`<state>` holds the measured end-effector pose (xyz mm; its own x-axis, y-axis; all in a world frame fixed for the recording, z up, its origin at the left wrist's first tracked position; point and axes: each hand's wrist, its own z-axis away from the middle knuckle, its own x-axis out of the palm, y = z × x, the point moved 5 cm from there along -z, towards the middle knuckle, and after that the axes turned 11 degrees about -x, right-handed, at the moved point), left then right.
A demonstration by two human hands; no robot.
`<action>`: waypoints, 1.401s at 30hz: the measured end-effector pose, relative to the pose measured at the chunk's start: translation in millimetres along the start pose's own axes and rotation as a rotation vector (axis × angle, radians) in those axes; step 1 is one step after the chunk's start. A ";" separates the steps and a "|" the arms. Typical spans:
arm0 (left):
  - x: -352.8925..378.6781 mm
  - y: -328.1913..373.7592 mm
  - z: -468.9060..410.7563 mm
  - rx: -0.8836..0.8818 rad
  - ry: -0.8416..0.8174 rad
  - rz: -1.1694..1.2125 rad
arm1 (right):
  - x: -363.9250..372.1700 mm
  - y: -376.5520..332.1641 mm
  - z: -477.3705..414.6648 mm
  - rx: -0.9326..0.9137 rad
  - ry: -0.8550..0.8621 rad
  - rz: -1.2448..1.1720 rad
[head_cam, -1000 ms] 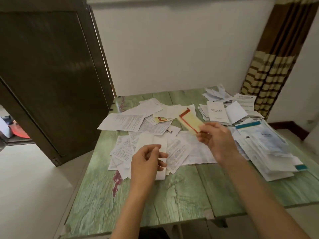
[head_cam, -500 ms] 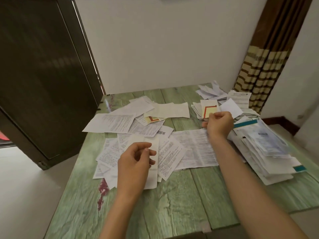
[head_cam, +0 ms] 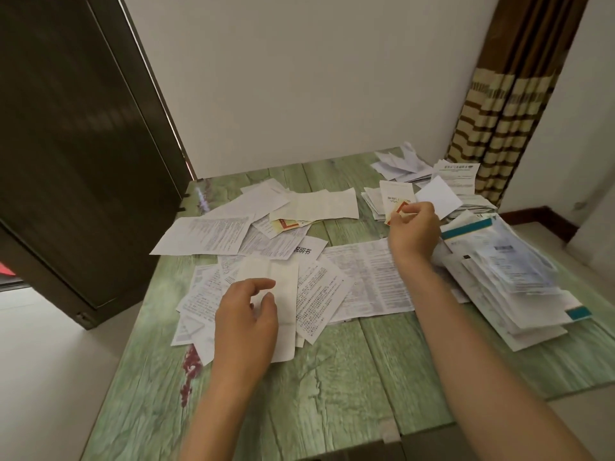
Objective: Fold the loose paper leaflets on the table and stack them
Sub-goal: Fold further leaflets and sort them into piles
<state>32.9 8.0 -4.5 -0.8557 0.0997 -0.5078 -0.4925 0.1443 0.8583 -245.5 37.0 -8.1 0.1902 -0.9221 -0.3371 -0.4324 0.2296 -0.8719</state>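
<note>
Several loose printed leaflets (head_cam: 213,236) lie scattered over the green wooden table (head_cam: 332,387). My right hand (head_cam: 414,229) reaches to the far right and pinches a small folded yellow leaflet with a red border (head_cam: 396,211), holding it over a stack of folded leaflets (head_cam: 396,194). My left hand (head_cam: 248,317) hovers over a cream leaflet (head_cam: 283,287) in the middle of the pile, its fingers loosely curled and holding nothing. A long printed sheet (head_cam: 362,277) lies between my two arms.
A large heap of papers with teal edges (head_cam: 509,281) fills the table's right side. More folded papers (head_cam: 402,164) sit at the far right corner. A dark door (head_cam: 66,161) stands to the left, a striped curtain (head_cam: 499,114) to the right.
My right hand has carried the yellow red-bordered leaflet from mid-table to the far right, down onto the folded stack. My left hand has stayed over the cream leaflet.
</note>
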 end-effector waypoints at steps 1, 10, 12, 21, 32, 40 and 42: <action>-0.1 -1.8 0.0 0.005 0.001 -0.025 | 3.1 -3.1 1.9 -0.037 -0.033 0.000; 10.6 -17.0 0.3 -0.092 -0.100 -0.469 | 47.4 -46.0 77.7 -0.421 -0.620 -0.091; 14.9 -18.2 2.3 -0.143 -0.141 -0.499 | 55.2 -48.6 92.1 -0.431 -0.765 -0.075; 8.0 -16.6 -5.7 -0.217 -0.037 -0.441 | 56.9 -56.2 97.4 -0.490 -0.789 -0.091; -17.6 -12.7 1.0 -0.427 0.085 0.259 | 50.8 -56.9 92.0 -0.391 -0.748 -0.205; -30.8 -17.1 2.6 -0.557 -0.045 0.666 | 55.9 -63.4 107.2 0.040 -1.111 -0.684; -29.2 -16.1 2.7 -0.537 -0.019 0.639 | 55.0 -67.8 115.8 0.058 -1.264 -0.745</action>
<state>66.2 5.4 -3.7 -0.9956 0.0202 0.0920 0.0742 -0.4341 0.8978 -103.7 6.7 -8.6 0.9900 0.0425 0.1346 0.1389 -0.1268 -0.9822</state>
